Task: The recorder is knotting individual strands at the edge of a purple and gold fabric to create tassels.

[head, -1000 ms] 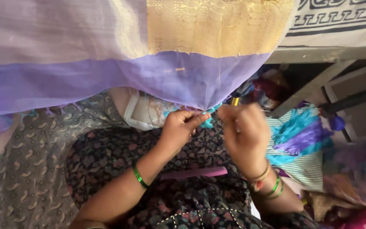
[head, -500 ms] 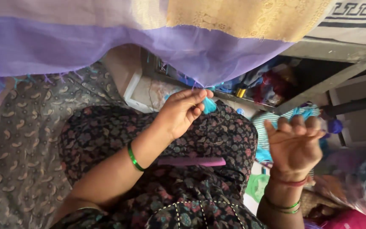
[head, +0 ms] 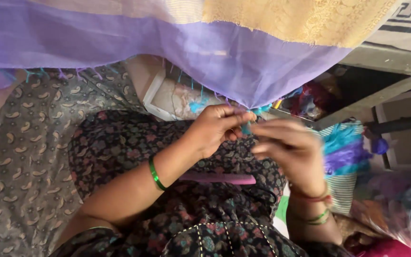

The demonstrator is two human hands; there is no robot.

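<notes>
The person's left hand (head: 215,129) pinches the lower edge of a lilac cloth (head: 167,43) where a small teal tassel (head: 247,127) hangs, thumb and fingers closed on the hem, though the exact hold is partly hidden by the fingers themselves. The right hand (head: 288,147) is close beside it, blurred by motion, its fingers reaching toward the same tassel; whether they grip a thread cannot be told. The cloth fills the top of the view and is cut off by the frame, a gold-coloured band (head: 300,19) running across its upper part, and it hides much of what lies behind. A purple comb (head: 220,178) lies on the person's dark floral lap, its near end covered by the left forearm. Bundles of teal and violet thread (head: 343,150) sit at the right, indistinct.
</notes>
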